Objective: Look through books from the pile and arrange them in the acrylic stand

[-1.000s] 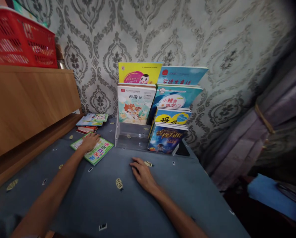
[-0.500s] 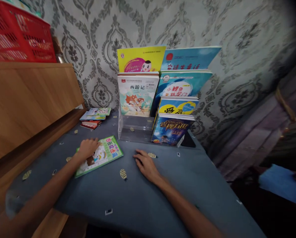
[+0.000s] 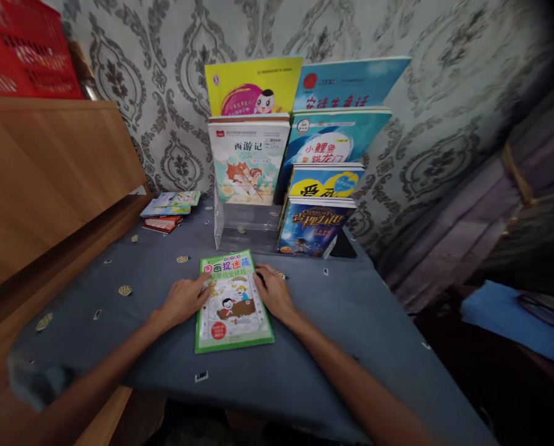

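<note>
A green-bordered children's book [image 3: 233, 303] lies flat on the blue-grey tablecloth [image 3: 165, 347], straight in front of me. My left hand [image 3: 184, 301] rests against its left edge, fingers curled onto the cover. My right hand [image 3: 273, 292] touches its right edge near the top, fingers bent on the margin. Behind the book stands a clear acrylic display rack [image 3: 244, 226] with several children's books in tiers; its lower left slot holds nothing.
A small pile of thin books [image 3: 168, 210] lies at the back left. A wooden cabinet [image 3: 39, 173] runs along the left, with a red basket [image 3: 21, 56] on top. Patterned wallpaper is behind the rack; a curtain [image 3: 500, 204] hangs at right.
My left hand slid the green book from the left of the table to the middle and turned it upright. My right hand has come up to its right edge.
</note>
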`<state>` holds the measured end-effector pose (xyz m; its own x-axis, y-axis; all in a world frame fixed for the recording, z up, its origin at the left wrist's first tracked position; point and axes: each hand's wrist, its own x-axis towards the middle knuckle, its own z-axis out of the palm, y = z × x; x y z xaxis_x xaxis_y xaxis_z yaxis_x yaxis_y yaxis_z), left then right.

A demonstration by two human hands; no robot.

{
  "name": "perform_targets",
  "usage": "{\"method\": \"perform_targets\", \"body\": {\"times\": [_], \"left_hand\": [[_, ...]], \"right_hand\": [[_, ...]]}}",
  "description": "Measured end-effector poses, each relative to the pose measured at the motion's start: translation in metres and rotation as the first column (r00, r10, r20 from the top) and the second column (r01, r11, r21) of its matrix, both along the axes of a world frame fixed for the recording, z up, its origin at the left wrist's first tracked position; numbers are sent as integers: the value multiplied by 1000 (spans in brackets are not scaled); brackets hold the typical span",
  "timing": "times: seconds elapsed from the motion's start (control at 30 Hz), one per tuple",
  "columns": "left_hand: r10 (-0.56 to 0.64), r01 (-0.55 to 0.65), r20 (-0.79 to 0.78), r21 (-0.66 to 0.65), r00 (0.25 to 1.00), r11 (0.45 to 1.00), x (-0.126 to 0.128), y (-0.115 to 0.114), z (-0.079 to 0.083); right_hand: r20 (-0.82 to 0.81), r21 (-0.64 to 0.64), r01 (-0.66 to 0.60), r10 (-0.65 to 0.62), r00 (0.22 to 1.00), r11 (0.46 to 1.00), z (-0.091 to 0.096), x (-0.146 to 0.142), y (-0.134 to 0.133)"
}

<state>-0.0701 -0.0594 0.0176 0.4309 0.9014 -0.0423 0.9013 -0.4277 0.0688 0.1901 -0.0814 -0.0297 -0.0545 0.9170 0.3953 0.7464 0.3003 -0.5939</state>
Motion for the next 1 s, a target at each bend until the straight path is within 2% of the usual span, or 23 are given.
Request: {"method": "perform_targets", "body": {"times": [0.13,0.3,0.47,0.6,0.77,0.93,1.0], "left_hand": [[-33,32,61,29,998,999,6,-7,-11],[-80,78,60,22,995,997,7,-9,-9],[-151,148,128,32,980,988,10,-12,-8],[-208,206,154,30,966,978,14,-9,-7],[-245,246,148,13,958,969,18,9,-3],[-308,262,230,210,923,942,20,37,-10],[-341,281,274,236,899,930,20,45,-17]], "right_hand": [[40,-2,95,-95,995,995,1,8,0],[9,-40,140,-140,990,989,0,15,-10],[-103,-40,125,-129,986,991,-3,21,-33],[-119,-69,108,-115,986,992,-2,29,-49],[-102,-92,123,-133,986,988,0,31,-51],[-66,-105,142,-149,987,984,0,30,-48],[-41,-104,133,-138,990,986,0,31,-48]]}}
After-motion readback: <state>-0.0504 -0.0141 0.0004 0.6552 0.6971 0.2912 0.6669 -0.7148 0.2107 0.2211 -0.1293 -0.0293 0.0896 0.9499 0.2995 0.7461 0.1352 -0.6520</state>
